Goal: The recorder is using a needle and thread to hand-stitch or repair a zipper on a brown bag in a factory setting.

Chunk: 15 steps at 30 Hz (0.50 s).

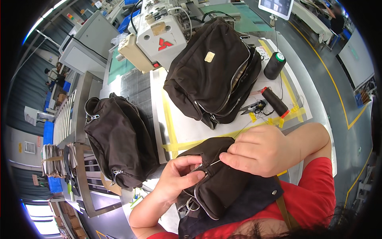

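A dark brown fabric bag (pixel 227 185) with metal zippers lies close against my body at the table's near edge. My left hand (pixel 179 175) pinches the bag beside its zipper, thumb on top and fingers partly inside the opening. From the closed fingertips of my right hand (pixel 258 151) a thin, straight, pale needle (pixel 215 162) points toward the zipper end and the left fingers. Whether thread runs through it is too small to tell. The right fingers hide part of the bag's top.
A large dark bag (pixel 203 67) and another dark bag (pixel 121 139) lie beyond. Nearby are a black thread cone (pixel 274 65), a red-ended spool (pixel 275 102) and small snips (pixel 254 107). A sewing machine (pixel 159 36) stands at the back; yellow tape (pixel 191 143) marks the white table.
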Each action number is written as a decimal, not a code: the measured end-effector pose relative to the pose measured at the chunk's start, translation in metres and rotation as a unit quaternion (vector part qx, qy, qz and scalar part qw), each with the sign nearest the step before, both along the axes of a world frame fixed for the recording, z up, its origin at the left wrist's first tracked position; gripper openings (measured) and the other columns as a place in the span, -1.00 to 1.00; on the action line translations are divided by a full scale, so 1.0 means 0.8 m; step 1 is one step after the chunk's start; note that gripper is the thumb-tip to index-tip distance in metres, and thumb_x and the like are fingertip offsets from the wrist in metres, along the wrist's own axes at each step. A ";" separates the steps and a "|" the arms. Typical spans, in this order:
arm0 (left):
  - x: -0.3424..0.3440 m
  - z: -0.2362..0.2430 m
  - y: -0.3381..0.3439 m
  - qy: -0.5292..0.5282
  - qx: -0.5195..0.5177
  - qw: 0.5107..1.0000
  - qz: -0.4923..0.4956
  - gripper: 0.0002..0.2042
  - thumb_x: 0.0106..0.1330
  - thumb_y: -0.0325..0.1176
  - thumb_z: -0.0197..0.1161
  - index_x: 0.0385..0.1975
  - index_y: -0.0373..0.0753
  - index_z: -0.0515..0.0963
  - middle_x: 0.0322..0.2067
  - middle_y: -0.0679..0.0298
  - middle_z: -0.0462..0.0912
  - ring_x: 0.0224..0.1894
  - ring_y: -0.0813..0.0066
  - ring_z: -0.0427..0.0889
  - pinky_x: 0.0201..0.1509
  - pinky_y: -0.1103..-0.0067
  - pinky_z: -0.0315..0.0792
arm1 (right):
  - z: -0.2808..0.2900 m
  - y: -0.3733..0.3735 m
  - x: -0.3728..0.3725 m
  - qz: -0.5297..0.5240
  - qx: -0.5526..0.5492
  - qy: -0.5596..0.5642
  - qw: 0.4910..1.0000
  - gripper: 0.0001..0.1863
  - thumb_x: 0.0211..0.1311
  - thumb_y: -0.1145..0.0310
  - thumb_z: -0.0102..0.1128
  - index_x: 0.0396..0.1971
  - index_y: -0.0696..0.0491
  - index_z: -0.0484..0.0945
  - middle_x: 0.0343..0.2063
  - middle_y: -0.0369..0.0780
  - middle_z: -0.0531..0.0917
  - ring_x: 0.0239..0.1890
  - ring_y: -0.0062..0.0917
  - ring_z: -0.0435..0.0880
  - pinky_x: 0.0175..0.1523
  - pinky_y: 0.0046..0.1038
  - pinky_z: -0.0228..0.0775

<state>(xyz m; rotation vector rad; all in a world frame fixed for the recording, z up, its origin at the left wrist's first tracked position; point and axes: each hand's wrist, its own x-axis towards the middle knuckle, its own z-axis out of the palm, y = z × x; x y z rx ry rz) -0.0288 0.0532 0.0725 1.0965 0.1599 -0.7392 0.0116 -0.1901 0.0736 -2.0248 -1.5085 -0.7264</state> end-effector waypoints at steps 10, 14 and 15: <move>-0.001 -0.005 0.000 0.002 -0.035 0.999 0.001 -0.67 0.11 -0.63 0.20 -0.07 -0.39 0.45 -0.19 0.25 0.58 -0.22 0.63 0.54 -0.08 0.66 0.43 | -0.001 0.004 -0.002 -0.012 -0.008 0.001 1.000 -0.76 -0.21 0.37 0.13 -0.43 0.12 0.50 -0.60 -0.35 0.38 -0.59 -0.61 0.38 -0.58 -0.60 0.19; -0.005 -0.009 -0.001 -0.011 -0.034 0.999 0.009 -0.68 0.10 -0.66 0.19 -0.10 -0.38 0.47 -0.21 0.25 0.58 -0.22 0.63 0.54 -0.10 0.67 0.44 | 0.001 0.004 -0.005 -0.022 -0.017 -0.020 0.999 -0.75 -0.27 0.37 0.14 -0.47 0.12 0.51 -0.61 -0.36 0.38 -0.60 -0.63 0.38 -0.59 -0.61 0.19; -0.006 -0.011 -0.001 -0.022 -0.030 0.999 0.015 -0.68 0.09 -0.68 0.20 -0.11 -0.37 0.48 -0.22 0.25 0.59 -0.23 0.63 0.54 -0.11 0.67 0.44 | 0.000 0.005 -0.006 -0.023 -0.017 -0.019 0.999 -0.75 -0.27 0.37 0.14 -0.47 0.12 0.51 -0.61 -0.36 0.38 -0.60 -0.63 0.38 -0.59 -0.61 0.19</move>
